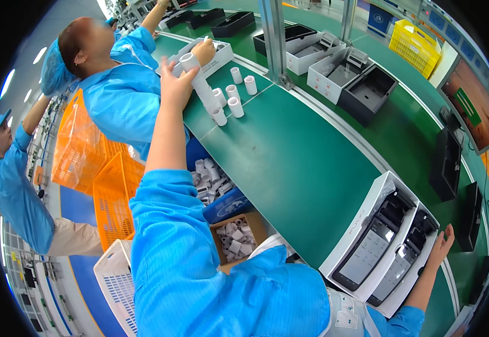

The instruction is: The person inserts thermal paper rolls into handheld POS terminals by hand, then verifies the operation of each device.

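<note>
the person's left hand (pixel 176 76) is stretched far out over the green tabletop (pixel 289 163), its grip pinched around a white paper roll (pixel 189 60) that sits on top of a short leaning stack of rolls (pixel 204 92); to my eye the step in hand is the setting down or taking up of that top roll at the far end of the reach, and which of the two i cannot tell from here. the right hand (pixel 442 242) lies at the near right, fingers spread flat against the outer edge of a white box (pixel 401 269) that holds a dark handheld terminal, with a second white box (pixel 368 230) of the same kind touching it on the left. whatever comes next at the stack calls for a steady, upright hold, since the rolls stand on end and the column already tilts, so a nudge could topple it into the loose ones beside it. counting: two boxed terminals near the right hand; five loose white rolls (pixel 235 106) standing on the tabletop just beside the stack, as far as i can make out; the stack itself looks like three or four rolls, though the hand covers part of it. below the tabletop's near edge sit a cardboard box (pixel 256 224) and a blue bin (pixel 227 203), each with many rolls heaped in, too many to count. a co-worker in a blue coat (pixel 121 95) stands just beyond, one hand at a white box there. farther up the line are several open white and black boxes (pixel 368 90).
</note>
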A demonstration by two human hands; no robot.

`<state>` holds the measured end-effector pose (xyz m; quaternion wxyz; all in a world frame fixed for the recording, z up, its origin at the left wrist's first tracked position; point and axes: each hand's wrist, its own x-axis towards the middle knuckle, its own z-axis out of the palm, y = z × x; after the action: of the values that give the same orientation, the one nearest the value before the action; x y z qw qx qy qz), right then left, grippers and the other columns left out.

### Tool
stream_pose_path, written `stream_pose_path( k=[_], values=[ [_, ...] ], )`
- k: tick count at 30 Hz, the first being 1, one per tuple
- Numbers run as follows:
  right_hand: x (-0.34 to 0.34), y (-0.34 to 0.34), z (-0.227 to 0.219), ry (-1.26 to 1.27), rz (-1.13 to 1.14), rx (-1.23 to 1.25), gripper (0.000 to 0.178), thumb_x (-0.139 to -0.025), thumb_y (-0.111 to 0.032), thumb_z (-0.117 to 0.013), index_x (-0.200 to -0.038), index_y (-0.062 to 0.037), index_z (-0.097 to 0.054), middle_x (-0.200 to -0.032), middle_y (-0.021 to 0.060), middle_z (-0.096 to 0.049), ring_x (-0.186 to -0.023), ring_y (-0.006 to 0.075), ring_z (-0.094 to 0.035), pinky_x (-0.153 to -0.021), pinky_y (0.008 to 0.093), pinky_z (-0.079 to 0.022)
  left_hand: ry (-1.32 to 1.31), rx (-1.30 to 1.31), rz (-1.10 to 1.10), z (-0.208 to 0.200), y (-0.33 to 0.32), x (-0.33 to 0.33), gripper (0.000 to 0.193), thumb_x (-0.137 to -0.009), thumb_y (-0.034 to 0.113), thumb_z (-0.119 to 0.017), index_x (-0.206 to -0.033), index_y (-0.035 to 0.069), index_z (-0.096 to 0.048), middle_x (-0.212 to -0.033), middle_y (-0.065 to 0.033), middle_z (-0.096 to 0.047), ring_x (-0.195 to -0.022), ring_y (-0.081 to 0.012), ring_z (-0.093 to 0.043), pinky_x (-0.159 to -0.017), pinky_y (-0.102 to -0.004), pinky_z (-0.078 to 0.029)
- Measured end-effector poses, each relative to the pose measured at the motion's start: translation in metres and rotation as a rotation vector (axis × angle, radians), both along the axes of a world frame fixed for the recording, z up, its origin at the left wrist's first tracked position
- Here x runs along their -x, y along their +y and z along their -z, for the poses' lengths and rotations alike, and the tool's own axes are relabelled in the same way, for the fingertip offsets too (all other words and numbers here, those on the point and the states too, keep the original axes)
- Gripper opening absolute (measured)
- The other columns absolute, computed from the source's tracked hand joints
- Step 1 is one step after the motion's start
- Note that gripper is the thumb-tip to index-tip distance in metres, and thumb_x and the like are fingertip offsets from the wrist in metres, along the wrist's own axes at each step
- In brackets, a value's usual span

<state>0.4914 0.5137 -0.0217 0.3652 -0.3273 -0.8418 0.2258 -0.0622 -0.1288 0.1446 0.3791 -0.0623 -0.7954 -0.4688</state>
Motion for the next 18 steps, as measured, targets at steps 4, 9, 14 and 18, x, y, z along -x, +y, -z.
stream_pose_path(
  k=[4, 9, 14, 18],
  values=[
    [-0.004, 0.007, -0.005, 0.081, -0.032, 0.015, 0.039, -0.1, -0.012, -0.049, -0.137, -0.0023, -0.047, -0.137, 0.0139, -0.05, -0.127, 0.0224, -0.048, -0.1, 0.0326, -0.041, -0.171, -0.165, 0.406, -0.019, 0.003, 0.004, 0.045, -0.081, 0.012, -0.075, -0.119, -0.004, -0.06, -0.11, -0.013, -0.066, -0.094, -0.0198, -0.064, -0.085, -0.0294, -0.051],
    [0.014, -0.052, -0.083, 0.315, -0.158, -0.023, 0.035, -0.098, -0.002, -0.047, -0.133, 0.0032, -0.047, -0.135, 0.0142, -0.051, -0.126, 0.0206, -0.048, -0.106, 0.031, -0.036, -0.048, -0.468, 0.913, -0.044, 0.124, -0.104, 0.03, -0.08, 0.0, -0.074, -0.109, 0.001, -0.064, -0.105, -0.006, -0.069, -0.093, -0.0154, -0.066, -0.084, -0.03, -0.054],
    [0.101, -0.197, -0.182, -0.002, -0.664, -0.278, 0.077, -0.064, -0.033, -0.087, -0.127, -0.0022, -0.055, -0.125, 0.0159, -0.055, -0.115, 0.0323, -0.053, -0.101, 0.0397, -0.041, -0.658, -0.585, 1.503, 0.026, 0.241, -0.257, 0.035, -0.075, -0.003, -0.078, -0.106, 0.003, -0.063, -0.105, -0.007, -0.068, -0.1, -0.017, -0.065, -0.091, -0.034, -0.053],
    [0.109, -0.21, -0.174, -0.03, -0.704, -0.183, 0.056, -0.067, -0.007, -0.082, -0.119, -0.0042, -0.059, -0.113, 0.0135, -0.055, -0.1, 0.0295, -0.058, -0.086, 0.0356, -0.048, -1.041, -0.55, 1.725, 0.037, 0.303, -0.317, 0.035, -0.08, -0.002, -0.074, -0.112, 0.003, -0.058, -0.108, -0.0083, -0.066, -0.102, -0.0178, -0.064, -0.091, -0.0333, -0.052]
  ],
)
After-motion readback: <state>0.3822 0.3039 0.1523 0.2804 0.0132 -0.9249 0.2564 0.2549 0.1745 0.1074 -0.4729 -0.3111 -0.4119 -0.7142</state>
